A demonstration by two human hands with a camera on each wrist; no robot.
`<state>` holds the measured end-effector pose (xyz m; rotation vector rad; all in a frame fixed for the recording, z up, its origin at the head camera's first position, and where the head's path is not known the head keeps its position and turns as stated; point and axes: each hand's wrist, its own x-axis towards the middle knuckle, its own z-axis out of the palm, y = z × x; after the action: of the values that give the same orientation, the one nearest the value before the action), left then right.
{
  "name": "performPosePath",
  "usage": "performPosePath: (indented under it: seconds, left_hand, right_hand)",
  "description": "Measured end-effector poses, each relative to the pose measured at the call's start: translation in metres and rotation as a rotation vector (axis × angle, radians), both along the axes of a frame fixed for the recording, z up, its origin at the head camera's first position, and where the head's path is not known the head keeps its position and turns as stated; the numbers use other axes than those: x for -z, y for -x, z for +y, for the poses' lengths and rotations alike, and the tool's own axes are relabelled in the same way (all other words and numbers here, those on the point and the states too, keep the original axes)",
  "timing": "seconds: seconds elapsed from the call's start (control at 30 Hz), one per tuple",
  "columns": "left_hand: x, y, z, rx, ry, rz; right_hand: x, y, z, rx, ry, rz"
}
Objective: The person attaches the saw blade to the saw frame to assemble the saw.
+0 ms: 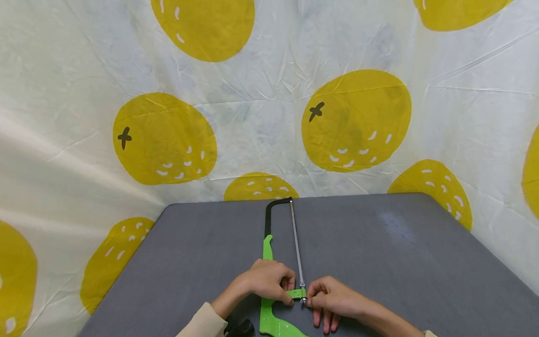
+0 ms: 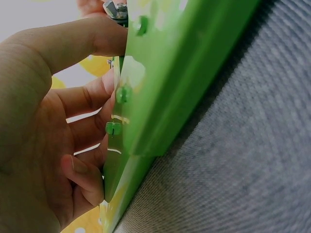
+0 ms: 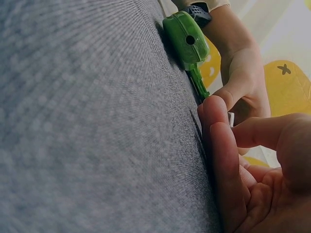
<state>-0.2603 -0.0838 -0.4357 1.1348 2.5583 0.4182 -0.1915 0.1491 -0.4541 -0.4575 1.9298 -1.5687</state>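
A hacksaw (image 1: 267, 250) lies on its side on the gray, cloth-textured tabletop (image 1: 370, 252), its black frame end (image 1: 268, 220) pointing away from the person and its green handle (image 1: 280, 326) nearest, running off the bottom of the head view. The bent far corner of the frame reaches the tabletop's far edge; whether it overhangs, I cannot tell. The thin metal blade (image 1: 296, 243) runs along the right, and between it and the frame a long strip of gray surface shows.

The left hand (image 1: 269, 280) reaches over the green body; its grip pinches the short green arm (image 1: 296, 293) at the blade's near end, thumb on the near side, fingertips on the far side. The right hand (image 1: 332, 297) comes in from the right, its grip pinching the metal wing nut (image 1: 304, 302) between thumb and forefinger, while its other fingers extend low, close against the tabletop. The two hands are near each other, only the arm and nut between them.

Gray surface stretches widely on both sides, the left and right edges well apart from the saw. Orange-patterned cloth (image 1: 261, 131) rises behind the far edge.
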Motion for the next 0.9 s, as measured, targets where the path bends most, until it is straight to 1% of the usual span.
performPosePath:
  seconds: [0.2, 0.63, 0.9]
  left_hand:
    - [0.0001, 0.0001, -0.0003, 0.000, -0.005, -0.010]
    - [-0.0016, -0.0003, -0.0004, 0.002, -0.003, -0.016]
    - [-0.0014, -0.0008, 0.0002, -0.002, -0.001, -0.008]
  right_hand:
    - [0.0007, 0.0004, -0.0005, 0.009, -0.002, -0.003]
    - [0.0014, 0.0004, 0.0004, -0.002, 0.020, -0.004]
    - [0.0022, 0.0003, 0.0007, 0.008, 0.010, -0.018]
